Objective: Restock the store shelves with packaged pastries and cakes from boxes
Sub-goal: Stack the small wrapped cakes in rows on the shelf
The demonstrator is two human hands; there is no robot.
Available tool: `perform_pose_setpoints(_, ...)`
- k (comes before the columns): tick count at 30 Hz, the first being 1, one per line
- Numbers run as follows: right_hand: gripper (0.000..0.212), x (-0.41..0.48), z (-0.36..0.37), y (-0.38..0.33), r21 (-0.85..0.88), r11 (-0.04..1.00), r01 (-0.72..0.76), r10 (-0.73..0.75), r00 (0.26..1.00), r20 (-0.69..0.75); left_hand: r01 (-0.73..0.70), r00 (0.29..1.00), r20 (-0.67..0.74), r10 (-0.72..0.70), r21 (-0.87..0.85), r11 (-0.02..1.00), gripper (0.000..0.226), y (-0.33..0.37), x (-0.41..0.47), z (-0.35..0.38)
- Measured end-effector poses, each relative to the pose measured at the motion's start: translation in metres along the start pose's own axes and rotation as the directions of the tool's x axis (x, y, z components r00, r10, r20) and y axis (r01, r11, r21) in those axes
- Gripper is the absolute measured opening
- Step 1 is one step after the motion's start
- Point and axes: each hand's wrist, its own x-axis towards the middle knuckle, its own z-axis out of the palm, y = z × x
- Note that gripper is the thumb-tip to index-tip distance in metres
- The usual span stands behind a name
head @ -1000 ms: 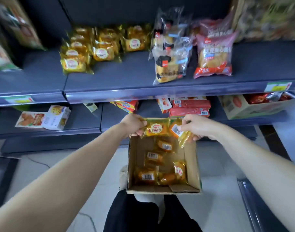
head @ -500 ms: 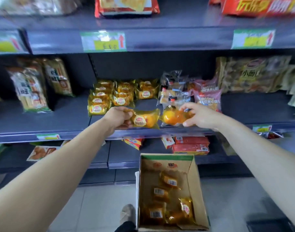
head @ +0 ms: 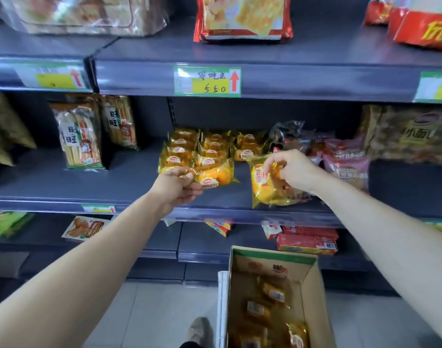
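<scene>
Pastry pkt (head: 216, 175) right of L grip (head: 176, 188), pinched | 2nd pkt (head: 261, 183) down-left of R grip (head: 295, 169), pinched

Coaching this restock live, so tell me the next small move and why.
Probably lower the left pack onto the shelf, fronting the matching yellow rows. The left hand pinches it by its edge just before those rows, above bare shelf; the right hand holds a second pack beside it, and the box below has more.
</scene>
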Motion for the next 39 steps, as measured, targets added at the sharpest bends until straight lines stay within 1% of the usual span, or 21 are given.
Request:
perform_pose_setpoints(2, 0.049, 0.008, 0.003, -0.007, 0.005, 1.000, -0.019, 0.019, 0.999, 0.041, -0.001, 0.999, -0.033, 0.001, -0.002, 1.000, 0.035, 0.000, 0.003, -0.008)
perform_pose_setpoints(4, 0.033, 0.015, 0.005, -0.015, 0.027, 0.999, -0.026, 0.024, 0.996, 0.081, -0.001, 0.998, -0.062, 0.000, -0.005, 1.000, 0.037, 0.000, 0.008, -0.015)
perform_pose_setpoints(6, 0.019, 0.023, 0.007, -0.020, -0.008, 1.000, -0.011, 0.012, 0.995, 0.099, 0.003, 0.997, -0.081, -0.004, -0.009, 1.000, 0.039, 0.000, 0.013, -0.021)
perform_pose_setpoints(7, 0.017, 0.027, 0.008, -0.021, -0.043, 0.999, -0.002, 0.006, 0.995, 0.097, 0.004, 0.996, -0.090, -0.005, -0.009, 1.000, 0.039, 0.001, 0.016, -0.023)
perform_pose_setpoints(8, 0.018, 0.031, 0.010, -0.023, -0.072, 0.997, 0.005, 0.002, 0.996, 0.090, 0.006, 0.995, -0.100, -0.007, -0.008, 1.000, 0.040, 0.002, 0.018, -0.025)
perform_pose_setpoints(9, 0.025, 0.036, 0.011, -0.022, -0.084, 0.996, 0.008, -0.001, 0.996, 0.087, 0.009, 0.994, -0.111, -0.010, -0.007, 1.000, 0.040, 0.004, 0.021, -0.026)
perform_pose_setpoints(12, 0.078, 0.055, 0.010, -0.021, -0.087, 0.996, 0.005, 0.000, 0.998, 0.063, 0.017, 0.988, -0.154, -0.019, -0.011, 1.000, 0.039, 0.008, 0.028, -0.029)
perform_pose_setpoints(13, 0.084, 0.062, 0.008, -0.024, -0.119, 0.993, -0.019, 0.020, 1.000, 0.009, 0.022, 0.985, -0.169, -0.024, -0.014, 1.000, 0.039, 0.009, 0.030, -0.029)
perform_pose_setpoints(15, 0.077, 0.078, 0.006, -0.026, -0.188, 0.976, -0.109, 0.083, 0.986, -0.142, 0.037, 0.980, -0.197, -0.039, -0.018, 0.999, 0.037, 0.011, 0.036, -0.031)
perform_pose_setpoints(16, 0.074, 0.085, 0.006, -0.025, -0.223, 0.964, -0.143, 0.101, 0.977, -0.190, 0.046, 0.977, -0.206, -0.049, -0.019, 0.999, 0.037, 0.012, 0.038, -0.031)
perform_pose_setpoints(17, 0.072, 0.092, 0.008, -0.025, -0.245, 0.958, -0.148, 0.100, 0.975, -0.199, 0.054, 0.976, -0.210, -0.056, -0.019, 0.998, 0.036, 0.012, 0.041, -0.031)
perform_pose_setpoints(19, 0.068, 0.103, 0.015, -0.026, -0.268, 0.957, -0.114, 0.073, 0.984, -0.160, 0.064, 0.977, -0.205, -0.065, -0.012, 0.998, 0.035, 0.011, 0.045, -0.031)
perform_pose_setpoints(22, 0.066, 0.121, 0.033, -0.024, -0.298, 0.954, -0.031, 0.028, 1.000, -0.014, 0.072, 0.983, -0.170, -0.067, 0.020, 0.997, 0.032, 0.007, 0.051, -0.033)
perform_pose_setpoints(24, 0.066, 0.139, 0.047, -0.016, -0.381, 0.925, -0.008, 0.040, 0.996, 0.078, 0.065, 0.989, -0.137, -0.058, 0.049, 0.997, 0.028, 0.007, 0.055, -0.034)
perform_pose_setpoints(26, 0.069, 0.155, 0.059, -0.004, -0.460, 0.888, -0.014, 0.081, 0.989, 0.125, 0.063, 0.992, -0.117, -0.055, 0.071, 0.995, 0.022, 0.007, 0.059, -0.034)
perform_pose_setpoints(27, 0.068, 0.160, 0.062, 0.003, -0.485, 0.874, -0.020, 0.099, 0.985, 0.139, 0.060, 0.993, -0.109, -0.051, 0.079, 0.995, 0.020, 0.007, 0.062, -0.033)
perform_pose_setpoints(29, 0.058, 0.168, 0.065, 0.011, -0.503, 0.864, -0.025, 0.113, 0.983, 0.145, 0.054, 0.995, -0.085, -0.045, 0.099, 0.994, 0.016, 0.008, 0.069, -0.033)
perform_pose_setpoints(31, 0.045, 0.175, 0.065, 0.017, -0.483, 0.875, 0.005, 0.071, 0.988, 0.139, 0.057, 0.997, -0.063, -0.050, 0.118, 0.991, 0.008, 0.009, 0.075, -0.032)
perform_pose_setpoints(32, 0.042, 0.179, 0.066, 0.019, -0.472, 0.881, 0.027, 0.042, 0.990, 0.134, 0.063, 0.997, -0.057, -0.056, 0.126, 0.990, 0.005, 0.010, 0.077, -0.031)
perform_pose_setpoints(36, 0.047, 0.190, 0.066, 0.023, -0.449, 0.892, 0.062, -0.006, 0.992, 0.125, 0.076, 0.997, -0.039, -0.069, 0.191, 0.979, 0.015, 0.008, 0.087, -0.023)
perform_pose_setpoints(39, 0.049, 0.191, 0.066, 0.027, -0.472, 0.880, 0.057, -0.002, 0.993, 0.116, 0.076, 0.997, -0.011, -0.075, 0.216, 0.974, 0.013, 0.004, 0.095, -0.015)
